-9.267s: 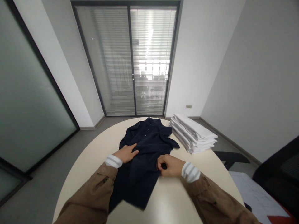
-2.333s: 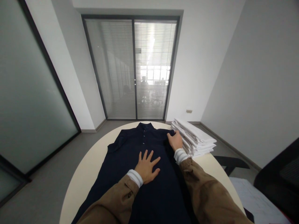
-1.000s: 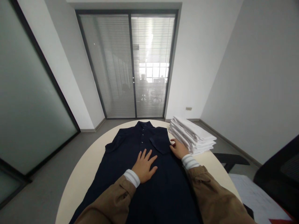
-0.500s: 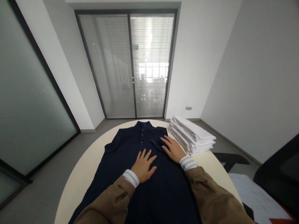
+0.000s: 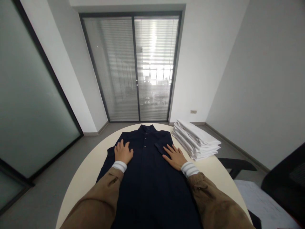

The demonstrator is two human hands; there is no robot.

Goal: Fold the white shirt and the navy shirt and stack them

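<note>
A dark navy shirt [image 5: 147, 184] lies spread on the round table [image 5: 78, 178], its buttoned collar at the far edge. My left hand [image 5: 123, 152] rests on the shirt's left sleeve area, fingers apart and holding nothing. On the right side, my right hand [image 5: 175, 157] lies flat with spread fingers beside and partly on the right sleeve, which is folded inward over the shirt's front. Both palms face down on the fabric.
A stack of folded white cloths [image 5: 196, 140] stands at the table's right back edge. To the right is a black chair [image 5: 286, 181], with papers [image 5: 264, 203] near it. A glass door [image 5: 154, 70] with blinds is beyond the table.
My left hand has moved from the middle of the shirt up and left onto the left sleeve area. My right hand has shifted only slightly, still on the right side.
</note>
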